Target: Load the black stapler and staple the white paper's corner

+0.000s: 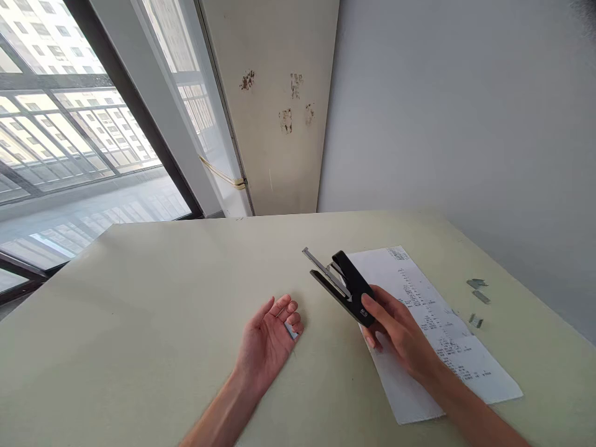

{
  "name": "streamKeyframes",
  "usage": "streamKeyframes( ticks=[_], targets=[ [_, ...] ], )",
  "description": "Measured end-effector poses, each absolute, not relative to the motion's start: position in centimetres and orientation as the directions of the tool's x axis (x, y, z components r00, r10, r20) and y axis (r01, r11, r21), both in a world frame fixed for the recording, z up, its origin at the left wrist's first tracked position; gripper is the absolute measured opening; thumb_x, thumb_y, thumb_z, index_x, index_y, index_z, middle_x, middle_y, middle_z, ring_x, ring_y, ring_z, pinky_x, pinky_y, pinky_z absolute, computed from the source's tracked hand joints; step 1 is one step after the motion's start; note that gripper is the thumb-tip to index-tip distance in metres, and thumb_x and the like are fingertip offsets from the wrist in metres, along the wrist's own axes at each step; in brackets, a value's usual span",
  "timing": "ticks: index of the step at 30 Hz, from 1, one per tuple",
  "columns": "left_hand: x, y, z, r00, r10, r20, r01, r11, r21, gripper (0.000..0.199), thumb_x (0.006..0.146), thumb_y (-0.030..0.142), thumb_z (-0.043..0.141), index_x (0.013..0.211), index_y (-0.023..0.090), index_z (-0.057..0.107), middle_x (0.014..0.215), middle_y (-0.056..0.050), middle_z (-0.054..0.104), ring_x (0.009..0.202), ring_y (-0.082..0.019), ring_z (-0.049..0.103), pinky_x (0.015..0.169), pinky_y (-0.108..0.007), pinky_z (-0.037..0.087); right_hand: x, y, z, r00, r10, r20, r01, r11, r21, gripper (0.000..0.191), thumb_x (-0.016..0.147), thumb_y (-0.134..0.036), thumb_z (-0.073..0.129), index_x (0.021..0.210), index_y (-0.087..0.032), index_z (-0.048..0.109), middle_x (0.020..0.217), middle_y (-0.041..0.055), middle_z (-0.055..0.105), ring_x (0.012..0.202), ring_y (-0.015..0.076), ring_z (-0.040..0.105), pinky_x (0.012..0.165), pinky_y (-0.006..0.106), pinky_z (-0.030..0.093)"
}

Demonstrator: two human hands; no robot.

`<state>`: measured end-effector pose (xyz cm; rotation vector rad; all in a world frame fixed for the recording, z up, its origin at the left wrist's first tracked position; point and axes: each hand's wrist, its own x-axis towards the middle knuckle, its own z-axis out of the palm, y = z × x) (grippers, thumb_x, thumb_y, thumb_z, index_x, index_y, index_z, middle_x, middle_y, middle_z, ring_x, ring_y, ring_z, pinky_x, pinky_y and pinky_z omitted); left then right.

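A black stapler [350, 290] is in my right hand [395, 329], tilted up to the left above the table. Its top cover is raised, and the silver magazine sticks out between cover and base. My left hand [270, 338] lies palm up to the left of the stapler, its fingers curled round a small silvery piece [292, 332], probably a strip of staples, mostly hidden by the fingers. Under and behind my right hand lies a white printed sheet [419, 310], its lower part partly covered by my forearm.
Small grey staple strips and bits [481, 297] lie on the pale table [162, 310] right of the sheet. A grey wall rises behind on the right, with a beige panel at the back and glass windows at the left.
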<state>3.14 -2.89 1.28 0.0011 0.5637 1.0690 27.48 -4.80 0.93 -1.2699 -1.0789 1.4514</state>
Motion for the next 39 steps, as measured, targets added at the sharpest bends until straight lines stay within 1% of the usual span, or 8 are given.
streamKeyframes(
  ticks=[3,6,13,16,20,25,33,39],
  targets=[
    [3.1,-2.9,1.3,0.377,0.839,-0.393,-0.828,0.495,0.263,0.023,0.102,0.017,0.049,0.094,0.007,0.068,0.079,-0.005,0.06,0.06,-0.011,0.053,0.056,-0.025,0.048,27.0,-5.2,0.7,0.059,0.997,-0.043,0.216,-0.054,-0.975,0.04,0.095,-0.059,0.066,0.114,-0.024,0.061,0.082,-0.0002,0.063,0.057,0.015,0.061,0.05,0.029,0.049],
    [3.1,-2.9,1.2,0.387,0.84,-0.38,-0.821,0.502,0.274,0.025,0.103,0.02,0.049,0.096,0.006,0.069,0.082,-0.007,0.062,0.064,-0.013,0.058,0.059,-0.026,0.051,26.5,-5.5,0.1,0.059,0.987,0.146,0.471,0.101,-0.876,0.03,0.099,-0.051,0.063,0.114,-0.025,0.064,0.086,0.0015,0.066,0.064,0.017,0.061,0.056,0.03,0.051],
    [3.7,-3.8,0.8,0.475,0.791,-0.385,-0.765,0.588,0.264,0.029,0.103,0.026,0.055,0.11,0.002,0.071,0.096,-0.014,0.07,0.081,-0.018,0.069,0.076,-0.029,0.057,25.8,-5.8,-1.1,-0.078,0.957,0.278,0.643,0.261,-0.72,0.019,0.102,-0.039,0.06,0.118,-0.029,0.064,0.096,0.0004,0.07,0.071,0.0176,0.064,0.063,0.032,0.054],
    [4.4,-4.5,0.4,0.523,0.776,-0.352,-0.741,0.618,0.263,0.032,0.101,0.029,0.058,0.111,0.002,0.072,0.097,-0.014,0.072,0.089,-0.023,0.071,0.085,-0.032,0.057,26.0,-5.8,-1.1,-0.079,0.909,0.41,0.722,0.336,-0.605,0.028,0.1,-0.036,0.064,0.126,-0.027,0.06,0.115,0.0052,0.069,0.096,0.0233,0.067,0.083,0.039,0.057],
    [5.2,-5.2,0.1,0.561,0.765,-0.316,-0.717,0.64,0.277,0.039,0.103,0.035,0.056,0.11,0.002,0.075,0.104,-0.017,0.075,0.104,-0.028,0.072,0.098,-0.037,0.053,26.3,-6.2,-0.5,-0.175,0.773,0.609,0.681,0.542,-0.492,0.038,0.096,-0.025,0.067,0.132,-0.025,0.057,0.132,0.0112,0.059,0.127,0.0296,0.055,0.107,0.049,0.048],
    [5.6,-5.6,0.2,0.594,0.765,-0.249,-0.69,0.643,0.332,0.047,0.107,0.043,0.049,0.117,0.005,0.075,0.119,-0.02,0.075,0.117,-0.03,0.069,0.109,-0.041,0.045,25.8,-7.1,0.3,-0.461,0.709,0.534,0.591,0.694,-0.411,0.046,0.089,-0.037,0.077,0.131,-0.025,0.062,0.156,0.0132,0.04,0.145,0.0363,0.036,0.115,0.056,0.042],
    [6.0,-6.2,0.9,0.671,0.723,-0.164,-0.616,0.666,0.42,0.048,0.11,0.046,0.041,0.128,0.012,0.071,0.139,-0.02,0.067,0.133,-0.034,0.06,0.103,-0.041,0.046,25.1,-7.3,-0.3,-0.488,0.684,0.542,0.607,0.712,-0.352,0.036,0.09,-0.035,0.079,0.123,-0.024,0.07,0.16,0.0136,0.04,0.15,0.0388,0.033,0.115,0.06,0.043],
    [5.8,-6.0,0.7,0.651,0.739,-0.172,-0.63,0.653,0.42,0.048,0.109,0.048,0.044,0.127,0.013,0.07,0.133,-0.019,0.071,0.134,-0.033,0.061,0.118,-0.048,0.035,25.8,-6.7,0.1,-0.42,0.668,0.614,0.596,0.713,-0.369,0.026,0.094,-0.035,0.076,0.116,-0.024,0.07,0.148,0.0134,0.054,0.143,0.0353,0.044,0.114,0.057,0.044]
  ],
)
